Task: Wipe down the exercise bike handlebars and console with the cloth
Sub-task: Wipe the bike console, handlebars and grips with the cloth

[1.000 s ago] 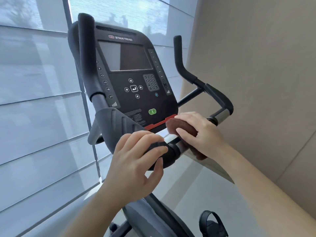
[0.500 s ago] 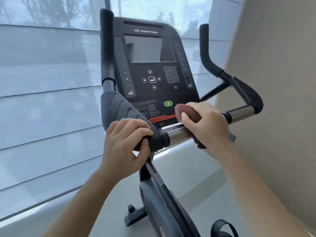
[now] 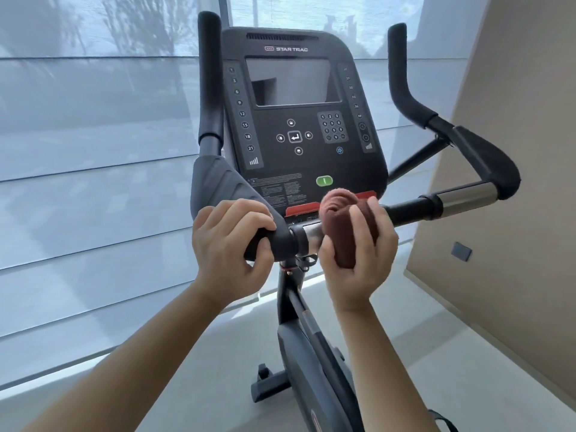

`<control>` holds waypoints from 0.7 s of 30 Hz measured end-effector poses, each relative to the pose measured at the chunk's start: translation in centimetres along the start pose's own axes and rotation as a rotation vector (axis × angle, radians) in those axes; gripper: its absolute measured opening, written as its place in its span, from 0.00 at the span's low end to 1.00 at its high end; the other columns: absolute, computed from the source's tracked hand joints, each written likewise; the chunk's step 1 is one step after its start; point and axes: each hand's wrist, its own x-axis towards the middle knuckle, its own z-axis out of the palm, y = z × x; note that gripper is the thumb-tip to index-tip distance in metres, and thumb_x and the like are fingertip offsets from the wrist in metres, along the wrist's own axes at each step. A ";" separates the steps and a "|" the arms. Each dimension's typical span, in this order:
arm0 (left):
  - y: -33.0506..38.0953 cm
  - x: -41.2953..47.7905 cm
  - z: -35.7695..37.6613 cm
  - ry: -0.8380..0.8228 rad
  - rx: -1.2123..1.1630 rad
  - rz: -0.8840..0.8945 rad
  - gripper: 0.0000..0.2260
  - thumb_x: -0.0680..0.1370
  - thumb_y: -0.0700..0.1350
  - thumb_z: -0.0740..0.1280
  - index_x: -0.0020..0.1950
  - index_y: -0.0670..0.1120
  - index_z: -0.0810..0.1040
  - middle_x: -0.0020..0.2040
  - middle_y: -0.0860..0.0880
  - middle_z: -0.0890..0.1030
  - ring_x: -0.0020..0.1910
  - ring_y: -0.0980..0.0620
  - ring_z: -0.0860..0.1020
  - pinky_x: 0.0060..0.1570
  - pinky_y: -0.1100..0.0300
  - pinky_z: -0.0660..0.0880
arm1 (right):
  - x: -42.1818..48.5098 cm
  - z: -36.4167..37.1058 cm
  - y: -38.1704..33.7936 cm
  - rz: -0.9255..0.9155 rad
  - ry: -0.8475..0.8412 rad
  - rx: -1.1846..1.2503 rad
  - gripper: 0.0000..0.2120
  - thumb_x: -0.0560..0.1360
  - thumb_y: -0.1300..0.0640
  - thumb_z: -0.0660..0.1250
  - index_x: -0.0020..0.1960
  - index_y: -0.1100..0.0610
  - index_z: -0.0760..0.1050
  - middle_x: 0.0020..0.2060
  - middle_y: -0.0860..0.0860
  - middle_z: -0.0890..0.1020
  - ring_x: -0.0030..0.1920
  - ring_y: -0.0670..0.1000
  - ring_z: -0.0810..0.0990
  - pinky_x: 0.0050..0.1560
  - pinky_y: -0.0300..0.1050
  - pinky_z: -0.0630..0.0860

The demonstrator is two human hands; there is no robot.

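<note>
Rust-brown cloth (image 3: pixel 339 227) in curled right hand (image 3: pixel 361 263) around handlebar (image 3: pixel 408 213), bare rightward; left hand (image 3: pixel 230 244) curled round black grip (image 3: pixel 282 240) alongside

Ahead of me and to my left, a wide window (image 3: pixel 93 126) is covered by a pale, translucent shade (image 3: pixel 78 213) crossed by horizontal seams. Through its upper part I can make out blurred tree shapes (image 3: pixel 134 23). On my right stands a beige wall (image 3: pixel 523 104), with a small dark square plate (image 3: pixel 461 251) set low on it. Below, the floor (image 3: pixel 193 378) is light grey, and a brighter strip runs where it meets the window.
</note>
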 end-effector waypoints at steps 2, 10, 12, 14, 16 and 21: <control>0.0 0.0 0.1 0.008 0.005 -0.008 0.07 0.66 0.41 0.60 0.34 0.41 0.76 0.37 0.48 0.81 0.36 0.50 0.74 0.35 0.55 0.65 | 0.4 0.0 1.5 0.104 0.090 0.001 0.15 0.73 0.56 0.63 0.57 0.63 0.72 0.55 0.66 0.76 0.55 0.60 0.75 0.58 0.51 0.74; 0.1 0.1 0.2 0.053 -0.003 -0.015 0.07 0.65 0.41 0.60 0.32 0.41 0.77 0.36 0.49 0.81 0.33 0.49 0.75 0.33 0.53 0.66 | -2.2 1.9 -4.9 0.121 0.069 0.087 0.15 0.74 0.52 0.64 0.58 0.59 0.71 0.58 0.59 0.73 0.59 0.55 0.73 0.61 0.45 0.71; 0.1 0.1 0.0 0.035 -0.008 -0.013 0.07 0.66 0.41 0.60 0.32 0.41 0.77 0.36 0.49 0.81 0.34 0.48 0.75 0.33 0.53 0.66 | -1.6 1.3 -4.0 0.010 -0.004 0.043 0.15 0.74 0.50 0.64 0.57 0.57 0.71 0.57 0.58 0.73 0.56 0.56 0.75 0.59 0.46 0.73; 0.2 0.0 -0.3 0.006 -0.019 -0.018 0.07 0.66 0.41 0.61 0.33 0.41 0.77 0.37 0.48 0.81 0.35 0.49 0.76 0.35 0.54 0.66 | -0.7 0.1 -2.0 -0.078 -0.083 -0.010 0.15 0.74 0.51 0.65 0.57 0.57 0.72 0.56 0.59 0.75 0.55 0.56 0.75 0.57 0.48 0.75; 0.3 0.0 -0.5 -0.024 -0.027 -0.036 0.08 0.67 0.42 0.61 0.34 0.41 0.78 0.38 0.48 0.81 0.35 0.49 0.75 0.36 0.54 0.66 | 0.8 -1.1 0.2 -0.016 -0.123 -0.058 0.15 0.74 0.53 0.65 0.58 0.60 0.73 0.55 0.63 0.77 0.55 0.57 0.76 0.57 0.51 0.76; 0.9 0.3 -1.5 -0.102 -0.073 -0.129 0.09 0.69 0.45 0.60 0.36 0.42 0.78 0.38 0.48 0.81 0.36 0.49 0.74 0.41 0.57 0.64 | 5.0 -3.8 2.3 0.195 -0.298 -0.235 0.17 0.74 0.53 0.64 0.57 0.64 0.76 0.53 0.63 0.78 0.53 0.61 0.77 0.54 0.54 0.77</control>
